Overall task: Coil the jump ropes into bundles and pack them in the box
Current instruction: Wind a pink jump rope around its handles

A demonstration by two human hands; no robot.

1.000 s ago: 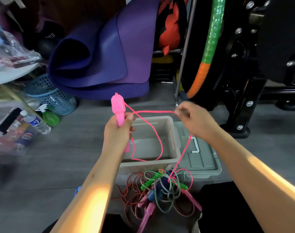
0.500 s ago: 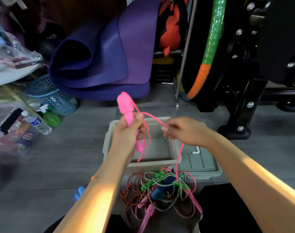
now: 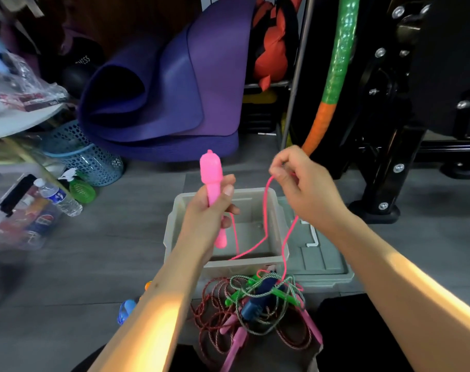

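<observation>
Jump ropes: none bundled yet, as far as the view shows; one pink rope is in hand, the others lie in a loose tangle.
Landmark: grey box, open on the floor with its interior bare apart from slack pink cord hanging into it.
Left of box: left hand raised over the box's left rim, fingers wrapped round the pink handle, which stands roughly upright; a second pink handle end shows below the fist.
Over box: pink rope runs from the left fist down into the box, loops up to the other hand, then drops past the box's right wall.
Above right of box: right hand, thumb and fingertips pinching the pink rope, remaining fingers curled.
Right of box: grey lid lying flat, touching the box.
Near side of box: rope pile of red, green and dark cords with handles, uncoiled, just beside the box wall.
Progress: early, by my judgement; first coil under way, nothing packed, lid off.
Remaining: finish this coil, bundle the pile, load the box.
Change from earlier frame: right hand has lifted and drawn away to the right of the handle, lengthening the loop; left hand holds much the same position.
</observation>
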